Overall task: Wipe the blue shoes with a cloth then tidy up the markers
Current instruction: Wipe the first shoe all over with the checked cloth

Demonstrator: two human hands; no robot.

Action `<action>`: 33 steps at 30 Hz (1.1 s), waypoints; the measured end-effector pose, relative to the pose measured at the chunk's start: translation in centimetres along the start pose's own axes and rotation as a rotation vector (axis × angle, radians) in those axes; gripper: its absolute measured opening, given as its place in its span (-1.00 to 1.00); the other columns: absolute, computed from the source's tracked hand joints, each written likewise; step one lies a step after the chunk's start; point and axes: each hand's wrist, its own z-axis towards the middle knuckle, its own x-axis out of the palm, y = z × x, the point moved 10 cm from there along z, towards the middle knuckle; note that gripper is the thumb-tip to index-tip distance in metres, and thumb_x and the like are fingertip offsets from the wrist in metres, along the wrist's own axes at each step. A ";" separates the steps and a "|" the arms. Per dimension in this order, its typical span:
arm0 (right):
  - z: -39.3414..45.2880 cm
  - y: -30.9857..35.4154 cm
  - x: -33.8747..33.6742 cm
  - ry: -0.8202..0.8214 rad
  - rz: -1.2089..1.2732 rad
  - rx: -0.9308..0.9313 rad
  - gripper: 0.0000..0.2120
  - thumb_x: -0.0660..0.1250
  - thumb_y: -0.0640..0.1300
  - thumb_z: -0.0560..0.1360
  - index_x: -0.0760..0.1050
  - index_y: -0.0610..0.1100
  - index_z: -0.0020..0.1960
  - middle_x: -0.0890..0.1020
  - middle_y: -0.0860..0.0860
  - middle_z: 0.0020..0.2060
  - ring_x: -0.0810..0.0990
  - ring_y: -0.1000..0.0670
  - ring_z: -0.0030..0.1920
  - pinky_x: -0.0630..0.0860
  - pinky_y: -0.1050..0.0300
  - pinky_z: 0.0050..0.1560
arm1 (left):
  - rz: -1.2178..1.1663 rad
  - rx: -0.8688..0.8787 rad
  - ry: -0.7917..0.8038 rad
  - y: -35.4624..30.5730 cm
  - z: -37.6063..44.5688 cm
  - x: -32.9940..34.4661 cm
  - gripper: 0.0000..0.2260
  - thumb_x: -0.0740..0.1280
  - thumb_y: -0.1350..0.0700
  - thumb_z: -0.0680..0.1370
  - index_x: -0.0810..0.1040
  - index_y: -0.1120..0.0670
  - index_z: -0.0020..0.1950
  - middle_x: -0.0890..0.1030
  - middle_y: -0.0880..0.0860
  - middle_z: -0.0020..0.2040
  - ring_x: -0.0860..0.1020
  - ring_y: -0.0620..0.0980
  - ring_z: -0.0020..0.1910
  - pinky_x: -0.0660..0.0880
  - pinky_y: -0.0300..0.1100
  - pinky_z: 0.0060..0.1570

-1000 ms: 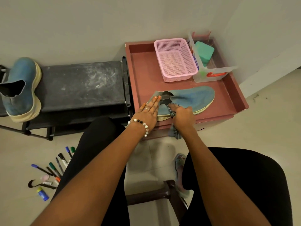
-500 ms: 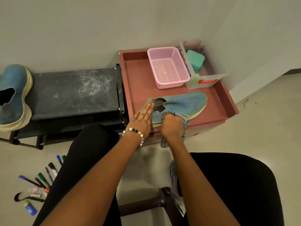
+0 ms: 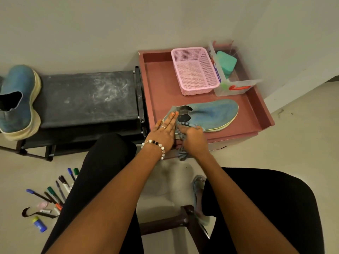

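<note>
The fingers (image 3: 172, 117) of the left hand (image 3: 165, 132) lie straight and pressed together on the heel end of the blue shoe (image 3: 211, 114), near the centre of the frame. I judge that they press the shoe down so it does not slide while it is wiped. Just beside, the right hand (image 3: 194, 140) has its fingers curled around a striped grey cloth (image 3: 181, 153) and holds it against the near side of the shoe by the opening; a loose end of the cloth hangs below the hand, over the front edge.

The shoe lies on its sole in a reddish tray (image 3: 157, 83), with the toe to the right. Behind it, in the upper right of the frame, stand a pink basket (image 3: 194, 70) and a clear box (image 3: 236, 87) with a green block inside; the basket looks like a possible place for the markers.

The second blue shoe (image 3: 18, 99) rests on the black bench (image 3: 86, 96) at the left edge of the frame, well apart from the hands. The markers (image 3: 55, 197) lie scattered on the floor at the lower left, not yet tidied, so the wiping step is in hand.
</note>
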 end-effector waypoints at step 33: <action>-1.7 -13.9 -9.0 -0.219 0.739 0.337 -0.84 0.30 -0.30 0.50 0.59 -0.14 0.01 0.66 -0.12 -0.08 0.62 -0.13 -0.01 0.55 -0.11 0.09 | 0.188 0.083 -0.388 -2.6 1.5 -1.5 -0.68 0.11 0.29 0.54 0.62 0.27 0.11 0.62 0.26 0.12 0.41 0.41 0.29 0.32 0.32 0.28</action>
